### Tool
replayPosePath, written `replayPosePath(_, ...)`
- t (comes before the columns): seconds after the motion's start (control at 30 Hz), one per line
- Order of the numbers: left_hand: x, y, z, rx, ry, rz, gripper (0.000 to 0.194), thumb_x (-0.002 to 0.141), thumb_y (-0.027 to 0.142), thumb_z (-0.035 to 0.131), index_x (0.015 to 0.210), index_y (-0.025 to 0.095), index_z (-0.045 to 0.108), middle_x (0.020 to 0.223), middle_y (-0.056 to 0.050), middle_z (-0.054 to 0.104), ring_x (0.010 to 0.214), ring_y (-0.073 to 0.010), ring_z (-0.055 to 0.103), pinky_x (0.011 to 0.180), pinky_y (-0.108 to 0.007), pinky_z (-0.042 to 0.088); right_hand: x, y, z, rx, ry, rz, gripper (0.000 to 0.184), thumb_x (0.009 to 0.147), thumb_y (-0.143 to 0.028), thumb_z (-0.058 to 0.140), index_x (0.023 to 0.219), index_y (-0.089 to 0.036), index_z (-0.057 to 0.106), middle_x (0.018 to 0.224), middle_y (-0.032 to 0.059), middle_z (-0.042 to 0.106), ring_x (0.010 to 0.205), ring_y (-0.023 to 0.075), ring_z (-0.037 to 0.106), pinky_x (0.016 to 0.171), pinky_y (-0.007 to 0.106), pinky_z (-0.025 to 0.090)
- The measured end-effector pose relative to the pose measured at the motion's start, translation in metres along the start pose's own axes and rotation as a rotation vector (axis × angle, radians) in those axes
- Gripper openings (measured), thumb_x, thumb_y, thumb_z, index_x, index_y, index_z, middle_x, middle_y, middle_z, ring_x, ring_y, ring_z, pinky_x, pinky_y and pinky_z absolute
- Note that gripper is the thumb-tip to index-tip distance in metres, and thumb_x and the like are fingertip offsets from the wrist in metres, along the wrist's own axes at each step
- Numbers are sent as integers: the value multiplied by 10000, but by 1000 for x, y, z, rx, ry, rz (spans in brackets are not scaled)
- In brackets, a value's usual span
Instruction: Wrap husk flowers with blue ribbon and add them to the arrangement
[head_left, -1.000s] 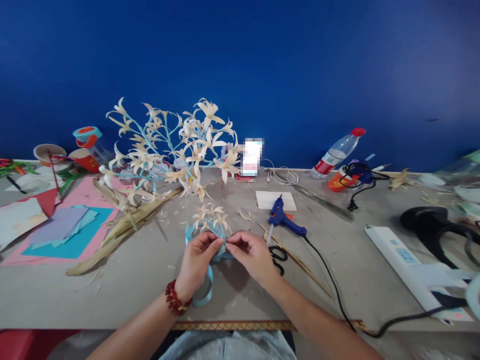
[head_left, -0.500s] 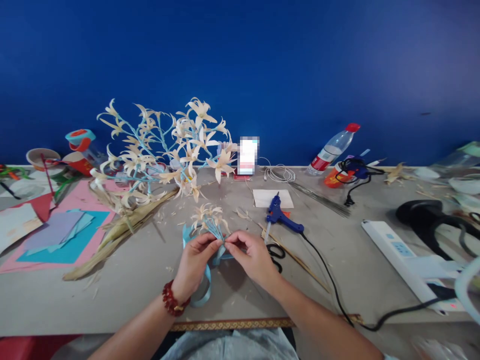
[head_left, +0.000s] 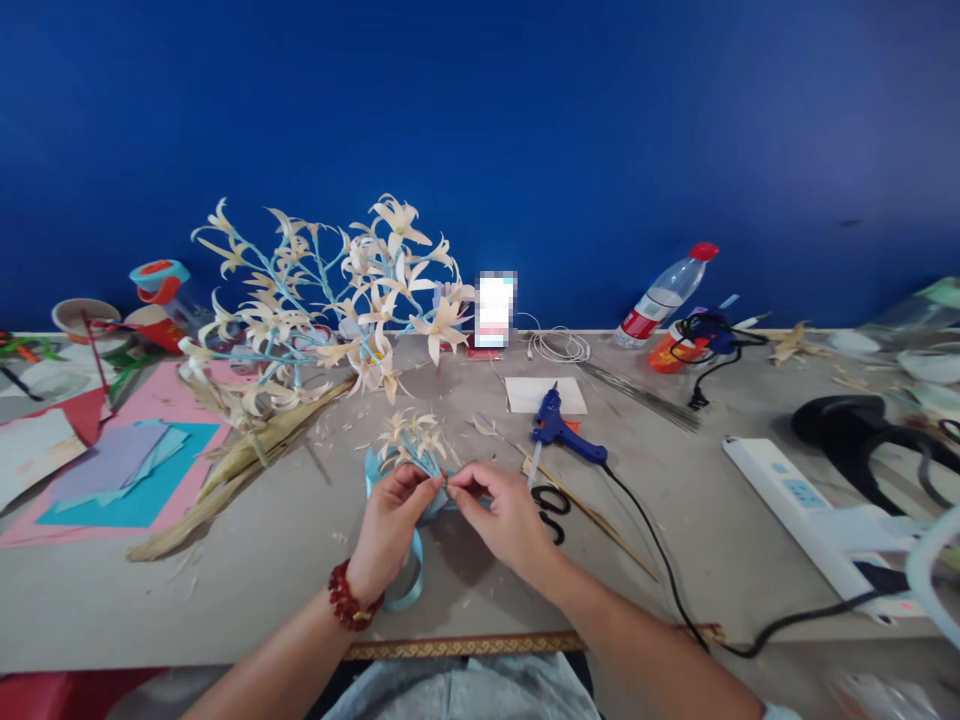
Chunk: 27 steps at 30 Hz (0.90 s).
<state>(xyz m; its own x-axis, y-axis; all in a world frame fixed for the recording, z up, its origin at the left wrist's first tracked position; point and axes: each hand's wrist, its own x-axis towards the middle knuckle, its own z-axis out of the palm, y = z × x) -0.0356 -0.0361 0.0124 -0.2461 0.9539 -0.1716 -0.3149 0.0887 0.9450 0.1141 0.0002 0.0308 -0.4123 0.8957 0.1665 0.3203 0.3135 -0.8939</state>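
Note:
My left hand (head_left: 401,515) pinches a small bunch of cream flowers (head_left: 414,435) by its light blue stems, the blooms pointing up and away. At the stem base, the fingertips of my right hand (head_left: 491,505) are closed and meet the left ones. They pinch light blue ribbon (head_left: 406,590) there, though the exact spot is partly hidden by fingers. The ribbon loops under my left wrist and behind the hands. Just right of my right hand lie black-handled scissors (head_left: 553,505).
A large flower spray (head_left: 360,290) stands at back left, near dried husks (head_left: 247,480) and coloured paper (head_left: 176,475). On the right are a blue glue gun (head_left: 561,428) with its cord, wires (head_left: 645,398), a power strip (head_left: 802,525) and a bottle (head_left: 664,297).
Both hands stay together at the stems. The flower bunch has tilted slightly to the left, and the ribbon below the fingers has shifted a little to the right.

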Motion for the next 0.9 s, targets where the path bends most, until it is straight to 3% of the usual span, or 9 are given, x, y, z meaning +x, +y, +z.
replayPosePath(0.33, -1, 3, 0, 32, -6, 3, 148, 716, 304, 755, 728, 160, 722, 680, -7, 666, 649, -126, 568, 655, -229, 443, 1, -1, -2, 58, -8, 25, 56, 798, -202, 628, 791, -213, 682, 764, 15, 698, 706, 169, 636, 666, 272, 497)
replayPosePath(0.6, -2, 5, 0, -11, -42, -28, 163, 734, 319, 750, 759, 160, 728, 648, 10, 653, 602, -98, 540, 603, -201, 423, 1, 2, -7, 123, -79, 80, 169, 836, -173, 541, 894, -205, 696, 830, 26, 720, 744, 168, 658, 653, 262, 506)
replayPosePath(0.73, -2, 5, -2, -19, -47, -57, 169, 734, 324, 755, 760, 160, 724, 674, -1, 669, 609, -98, 545, 605, -200, 427, 2, -2, -39, -127, -57, -5, 218, 844, -241, 594, 1051, -258, 662, 991, 27, 710, 828, 184, 659, 683, 270, 503)
replayPosePath(0.8, -2, 4, -3, -5, -39, -58, 183, 731, 335, 760, 774, 159, 732, 676, -4, 668, 598, -97, 535, 590, -197, 419, 3, 2, -68, -334, 24, -25, 233, 852, -240, 576, 1071, -276, 648, 1088, 36, 685, 908, 208, 649, 728, 294, 502)
replayPosePath(0.9, -3, 4, -5, 9, -41, -52, 203, 729, 352, 760, 791, 160, 743, 694, -14, 674, 605, -104, 536, 598, -204, 421, 4, 21, -111, -738, 164, 63, 303, 846, -204, 549, 1139, -245, 615, 1190, 85, 639, 1054, 271, 604, 841, 356, 477)
